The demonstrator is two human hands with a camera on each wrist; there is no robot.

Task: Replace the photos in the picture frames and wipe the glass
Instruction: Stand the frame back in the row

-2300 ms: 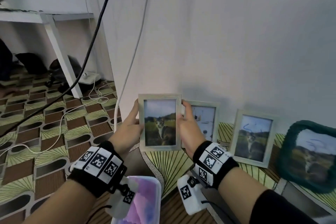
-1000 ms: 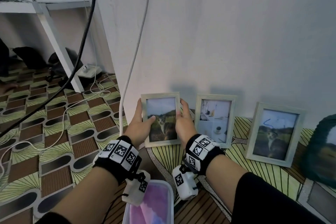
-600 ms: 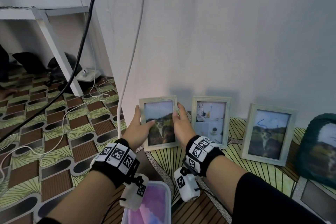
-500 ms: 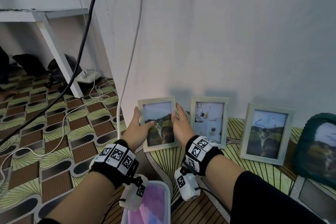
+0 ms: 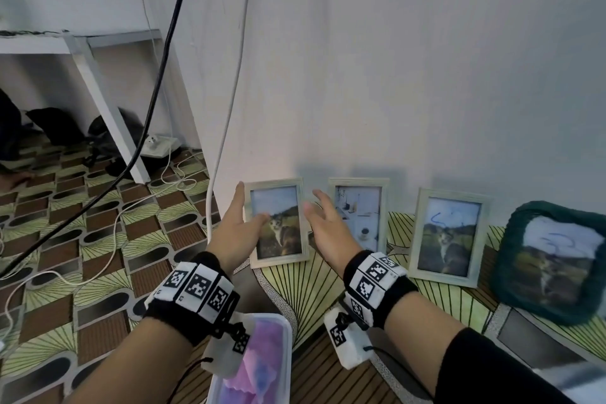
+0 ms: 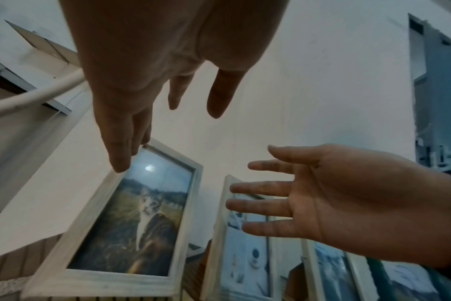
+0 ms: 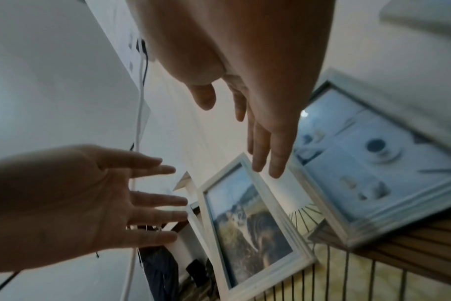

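Note:
A pale wooden frame with a cat photo [image 5: 278, 223] [image 6: 131, 224] [image 7: 250, 224] leans upright against the white wall, at the left end of a row. My left hand [image 5: 241, 226] [image 6: 141, 81] is open at the frame's left edge, with the thumb in front of the glass; I cannot tell if it touches. My right hand [image 5: 324, 226] [image 7: 244, 81] hovers open just right of the frame, apart from it. To the right stand a frame with a white still-life photo [image 5: 359, 213] [image 7: 373, 163], a cat frame with blue scribbles on its glass [image 5: 447, 236], and a green fuzzy frame [image 5: 551, 259], also scribbled.
A white tub [image 5: 285, 338] holding a pink-purple cloth [image 5: 259, 367] sits below my wrists. A white cable [image 5: 226, 128] runs down the wall corner and a black cable [image 5: 157, 75] hangs left of it. A white table leg [image 5: 108, 115] and a power strip [image 5: 157, 144] stand farther left on the patterned floor.
Both hands held the cat frame by its sides, lowered it and stood it against the wall. Now they have let go, and the fingers are spread.

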